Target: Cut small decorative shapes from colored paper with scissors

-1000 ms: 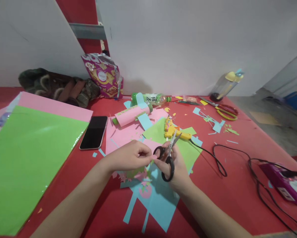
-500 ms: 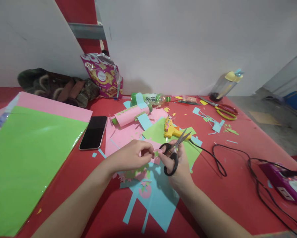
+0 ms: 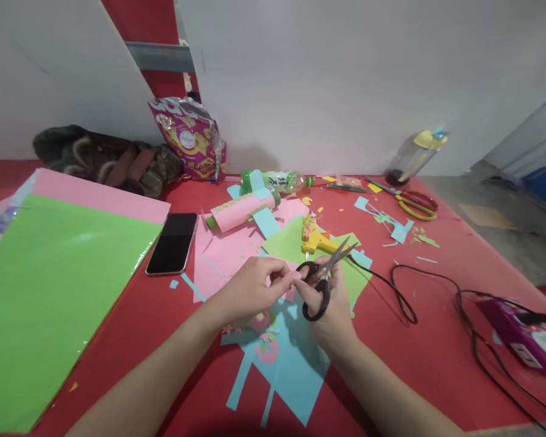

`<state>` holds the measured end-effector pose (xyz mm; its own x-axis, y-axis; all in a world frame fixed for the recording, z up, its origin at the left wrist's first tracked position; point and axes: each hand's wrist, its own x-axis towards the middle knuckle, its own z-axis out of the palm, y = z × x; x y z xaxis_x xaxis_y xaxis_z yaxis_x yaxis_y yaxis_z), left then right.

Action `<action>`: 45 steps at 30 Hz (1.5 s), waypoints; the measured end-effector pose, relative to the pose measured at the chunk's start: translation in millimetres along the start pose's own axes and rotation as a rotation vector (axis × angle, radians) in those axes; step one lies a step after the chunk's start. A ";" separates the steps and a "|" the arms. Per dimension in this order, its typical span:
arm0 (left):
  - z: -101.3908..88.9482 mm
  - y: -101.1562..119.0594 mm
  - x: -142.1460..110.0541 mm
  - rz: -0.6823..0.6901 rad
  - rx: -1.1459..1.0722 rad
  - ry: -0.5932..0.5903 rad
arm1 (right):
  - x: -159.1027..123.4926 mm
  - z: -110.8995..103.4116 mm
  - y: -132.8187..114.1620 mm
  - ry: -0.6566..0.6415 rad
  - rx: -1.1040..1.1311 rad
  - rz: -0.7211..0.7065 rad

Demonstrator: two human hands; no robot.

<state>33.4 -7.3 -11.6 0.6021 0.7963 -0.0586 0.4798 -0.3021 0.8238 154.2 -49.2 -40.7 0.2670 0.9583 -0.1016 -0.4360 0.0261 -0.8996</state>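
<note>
Black-handled scissors [image 3: 320, 297] hang from the fingers of my right hand [image 3: 336, 315], their blades partly spread and pointing up and right. That hand's thumb and fingertip also meet a small pink paper piece [image 3: 296, 275]. My left hand [image 3: 259, 288] is closed in a pinch on the same piece from the other side; most of it is hidden by the fingertips. Beneath both hands lie a blue paper sheet [image 3: 300, 376] and small pink and green cutouts [image 3: 266, 350]. Just beyond the scissors rests a yellow glue gun [image 3: 316, 237] on green paper [image 3: 286, 237].
A pink paper-wrapped roll [image 3: 238, 213] and a green bottle [image 3: 282, 181] lie behind. At left are a phone [image 3: 172, 244] and large green sheets [image 3: 63, 291]. Red-and-yellow scissors [image 3: 416, 205], a tumbler [image 3: 416, 158], and a purple power strip [image 3: 523, 337] with black cords stand right.
My left hand has moved slightly right, its fingertips now meeting those of my right hand at the paper piece. The scissors have shifted a little right and tilted slightly.
</note>
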 end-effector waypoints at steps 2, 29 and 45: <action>1.3 -0.8 0.1 0.013 0.008 0.013 | -0.2 -0.3 0.5 -0.006 -0.005 0.005; -18.0 -3.2 -1.9 -0.002 0.095 -0.235 | -2.5 -1.2 1.9 -0.184 -0.111 0.117; -2.1 -4.1 0.3 0.069 0.054 -0.085 | -0.1 -0.7 1.3 -0.035 -0.010 0.054</action>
<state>30.3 -4.7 -13.8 0.6854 0.7262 -0.0526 0.4680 -0.3841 0.7959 154.2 -49.5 -42.2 0.2127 0.9677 -0.1354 -0.4408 -0.0286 -0.8972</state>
